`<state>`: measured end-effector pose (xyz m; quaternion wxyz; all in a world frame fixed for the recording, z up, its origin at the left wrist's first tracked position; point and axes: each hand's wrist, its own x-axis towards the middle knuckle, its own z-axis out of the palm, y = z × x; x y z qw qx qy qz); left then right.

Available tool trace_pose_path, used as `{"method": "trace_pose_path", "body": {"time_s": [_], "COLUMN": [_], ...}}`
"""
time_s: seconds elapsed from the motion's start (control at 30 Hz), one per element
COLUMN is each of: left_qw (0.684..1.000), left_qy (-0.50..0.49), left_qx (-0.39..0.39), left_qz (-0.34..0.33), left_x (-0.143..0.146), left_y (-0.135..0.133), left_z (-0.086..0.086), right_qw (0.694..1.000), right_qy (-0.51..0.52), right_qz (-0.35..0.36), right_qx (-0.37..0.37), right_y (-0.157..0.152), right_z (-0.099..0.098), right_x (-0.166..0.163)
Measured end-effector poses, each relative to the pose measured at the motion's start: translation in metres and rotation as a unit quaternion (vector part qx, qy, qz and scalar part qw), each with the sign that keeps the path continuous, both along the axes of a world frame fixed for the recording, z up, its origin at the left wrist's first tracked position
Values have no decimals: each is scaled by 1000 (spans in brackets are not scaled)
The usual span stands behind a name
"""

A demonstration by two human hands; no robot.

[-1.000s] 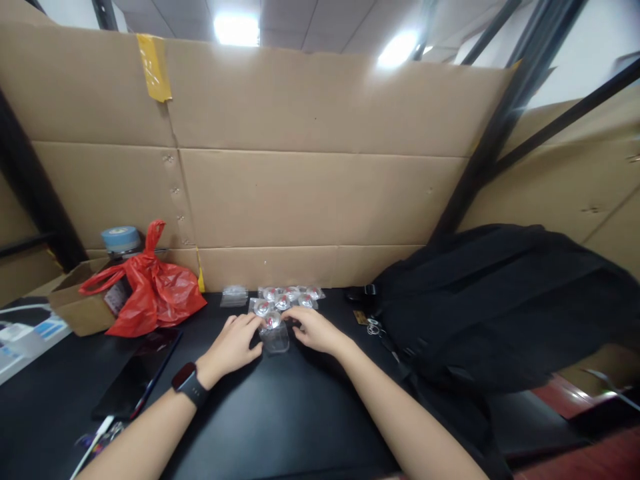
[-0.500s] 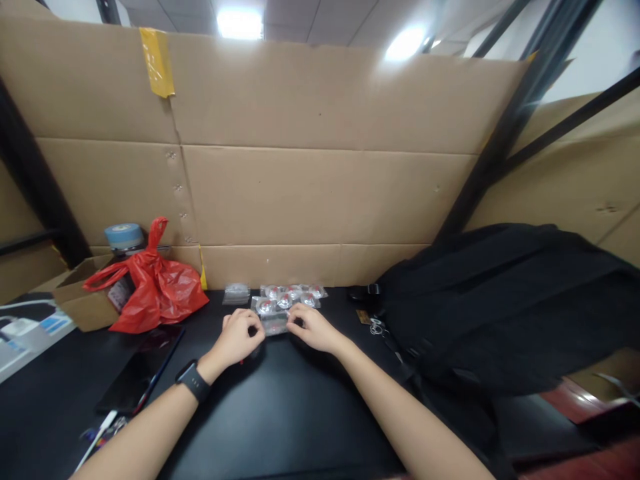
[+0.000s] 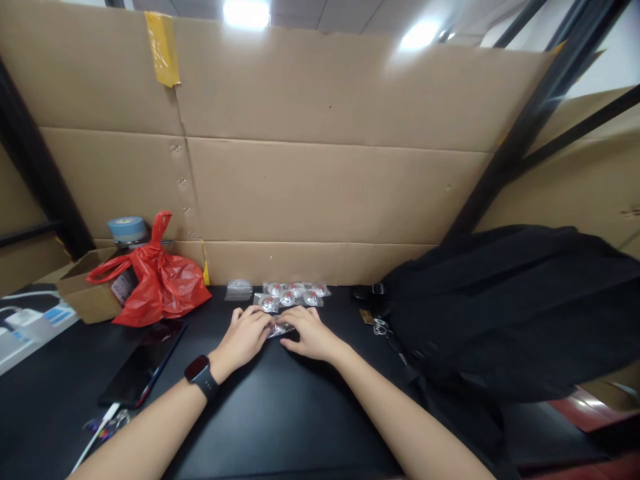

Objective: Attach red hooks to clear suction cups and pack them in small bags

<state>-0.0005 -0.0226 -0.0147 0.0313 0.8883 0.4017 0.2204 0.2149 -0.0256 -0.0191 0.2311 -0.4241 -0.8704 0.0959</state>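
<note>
Creased brown corrugated cardboard wall [image 3: 330, 193] fills ctr of frame; below it, smooth matte-black tabletop [image 3: 280, 420]. Frame right: lg slumped black fabric backpack [image 3: 505, 313]. Frame left: crinkly, semi-glossy red plastic bag [image 3: 167, 287], knotted top. Lower ctr: L hand [image 3: 246, 339] palm-down w/ fingers curved; R hand [image 3: 310, 333], fingers bent, thumb spread apart. Can't tell if either is pinching or just pressing. Just beyond, approx 2 rows of clear packets [image 3: 288, 299], each w/ silvery round pc, red in middle. To their left, thin clear flat sleeves [image 3: 239, 291]. Packet in work [image 3: 281, 327]: lower ctr, between the fingertips, shiny film, partly hidden. Step in hand is prob. folding/pressing film shut; next move calls for light, even fingertip pressure, as slick film may spring open.
</note>
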Motion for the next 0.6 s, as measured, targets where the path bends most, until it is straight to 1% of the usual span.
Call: {"method": "trace_pose_path", "body": {"time_s": [0.13, 0.3, 0.37, 0.43, 0.5, 0.6], "left_qw": [1000, 999, 999, 999, 999, 999], "left_qy": [-4, -28, -37, -36, -20, 3], "left_qx": [-9, -13, -7, -1, 12, 31], "left_qz": [4, 11, 17, 25, 36, 38], "left_x": [-2, -1, 1, 3, 4, 4], "left_y": [1, 2, 2, 3, 5, 8], "left_z": [0, 0, -1, -3, -4, -4], "right_qw": [999, 992, 988, 989, 993, 997], "right_qy": [-3, 88, 105, 94, 64, 20], "right_qz": [-29, -43, -55, -74, -84, -64], "right_qx": [-25, -76, -95, -89, -59, -23], "right_y": [0, 2, 3, 5, 6, 6], "right_z": [0, 5, 5, 4, 2, -2], "right_x": [-1, 1, 2, 4, 6, 8]}}
